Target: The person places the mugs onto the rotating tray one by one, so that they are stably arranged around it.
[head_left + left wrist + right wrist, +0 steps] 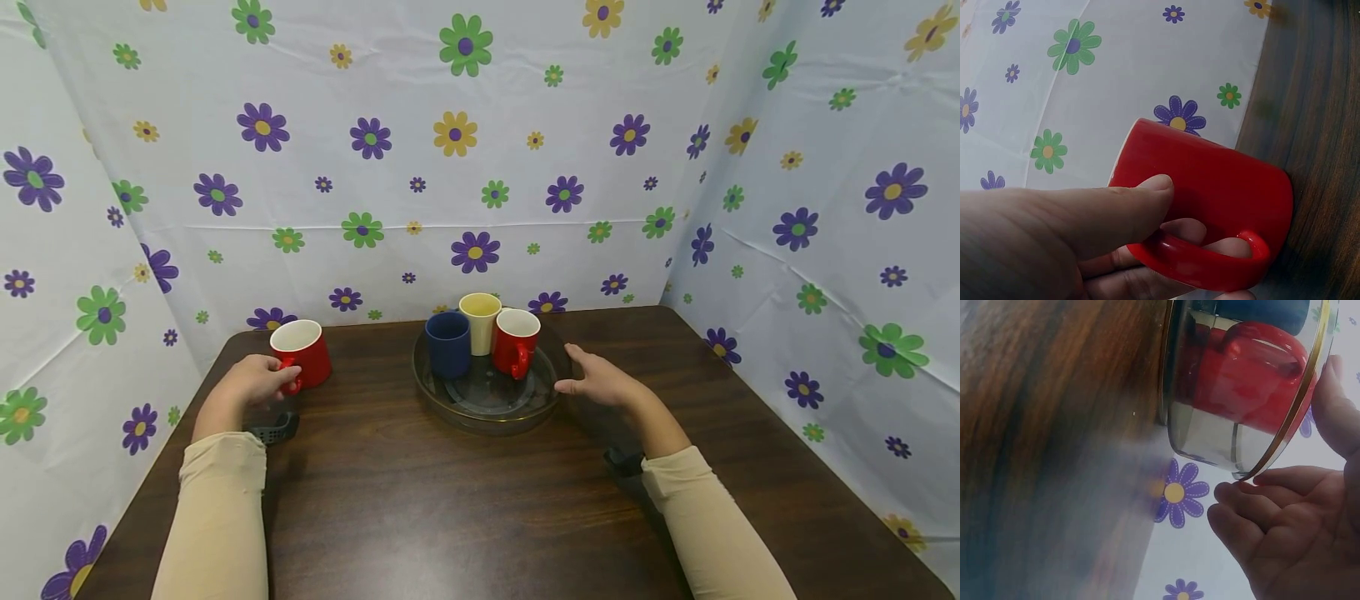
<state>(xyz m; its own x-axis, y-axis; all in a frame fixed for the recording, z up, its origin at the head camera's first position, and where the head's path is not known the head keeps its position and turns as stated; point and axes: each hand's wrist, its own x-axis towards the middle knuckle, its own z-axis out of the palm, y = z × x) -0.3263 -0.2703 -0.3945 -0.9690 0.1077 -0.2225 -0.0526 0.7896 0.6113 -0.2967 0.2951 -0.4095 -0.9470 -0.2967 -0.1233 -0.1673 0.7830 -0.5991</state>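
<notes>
At the left of the table my left hand (255,379) grips a red mug (1229,181) with a white inside. The fingers pass through its handle (1191,262) and the thumb (1141,206) presses above it. The mug is upright at the table's far left. My right hand (603,379) is at the right side of a round clear turntable tray (487,419) with a gold rim, fingertips right at that rim. Inside the tray stand a navy blue mug (448,346), a pale yellow mug (480,321) and a second red mug (515,346), its handle facing me.
The dark wood table (390,500) runs up to white flowered sheets (420,83) hung at the back and both sides. A dark wrist camera mount (277,427) hangs beneath the left wrist, another (624,461) beneath the right.
</notes>
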